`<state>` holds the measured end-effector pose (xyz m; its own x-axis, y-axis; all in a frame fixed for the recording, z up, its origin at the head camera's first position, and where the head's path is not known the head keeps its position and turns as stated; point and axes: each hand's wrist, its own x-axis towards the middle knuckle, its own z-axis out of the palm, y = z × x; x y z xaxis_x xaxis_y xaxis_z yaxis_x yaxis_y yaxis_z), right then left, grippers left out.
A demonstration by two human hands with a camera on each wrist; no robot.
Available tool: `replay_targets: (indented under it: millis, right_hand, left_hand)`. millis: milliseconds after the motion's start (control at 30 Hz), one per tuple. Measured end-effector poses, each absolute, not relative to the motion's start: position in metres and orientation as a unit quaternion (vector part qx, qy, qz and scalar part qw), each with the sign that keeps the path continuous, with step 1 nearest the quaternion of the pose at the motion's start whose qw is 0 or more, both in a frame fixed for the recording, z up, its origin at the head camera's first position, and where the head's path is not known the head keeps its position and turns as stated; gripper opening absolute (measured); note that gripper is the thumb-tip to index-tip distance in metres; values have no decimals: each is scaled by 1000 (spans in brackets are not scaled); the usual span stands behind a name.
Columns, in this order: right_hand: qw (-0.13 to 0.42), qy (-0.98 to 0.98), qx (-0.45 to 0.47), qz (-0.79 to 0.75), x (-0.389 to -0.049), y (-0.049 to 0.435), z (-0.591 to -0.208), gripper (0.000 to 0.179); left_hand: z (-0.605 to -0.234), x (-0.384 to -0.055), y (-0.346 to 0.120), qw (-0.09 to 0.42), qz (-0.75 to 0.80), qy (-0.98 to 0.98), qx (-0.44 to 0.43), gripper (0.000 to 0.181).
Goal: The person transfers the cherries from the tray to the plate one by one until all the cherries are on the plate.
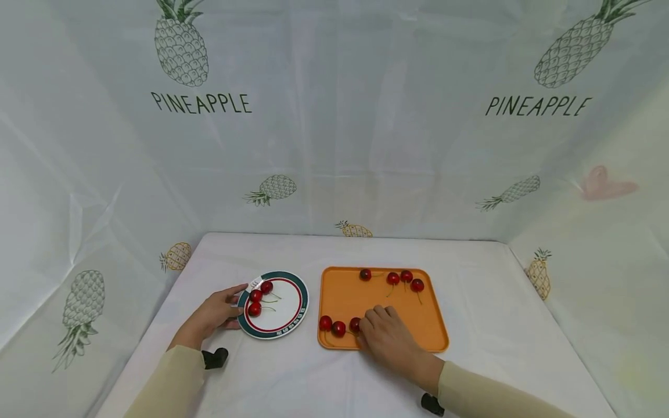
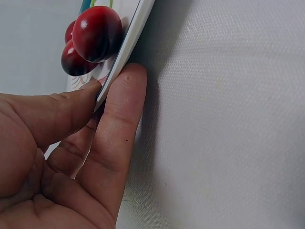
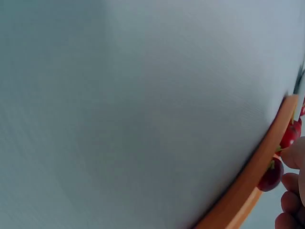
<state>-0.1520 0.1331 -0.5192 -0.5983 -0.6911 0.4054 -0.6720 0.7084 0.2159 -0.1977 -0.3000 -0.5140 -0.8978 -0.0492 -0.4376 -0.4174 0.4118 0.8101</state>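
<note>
My left hand [image 1: 213, 313] pinches the left rim of a round plate [image 1: 292, 330], white with a green border and a red ring. In the left wrist view the thumb [image 2: 71, 112] lies on the upper side of the rim, a finger [image 2: 125, 102] beneath. Three red cherries [image 1: 254, 309] with stems sit on the plate's left part. Over the front edge of an orange tray [image 1: 340, 296], my right hand [image 1: 389, 339] pinches a dark red cherry [image 1: 355, 325] with curled fingers, partly hidden. Two more cherries [image 1: 338, 329] lie just left of it.
Several cherries [image 1: 406, 276] lie along the tray's far side, stems pointing various ways. A white cloth covers the table [image 1: 292, 377]. Pineapple-printed sheeting [image 1: 340, 145] hangs behind and at both sides. The tray has a low raised rim.
</note>
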Motion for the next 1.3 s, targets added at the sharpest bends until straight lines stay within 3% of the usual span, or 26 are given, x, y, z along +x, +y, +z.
replay_targets:
  millis: [1300]
  right_hand:
    - [187,-903,378,-83,-162,154,-523,17]
  left_hand:
    - [-517,-198,-299,174,523,821,-149,74]
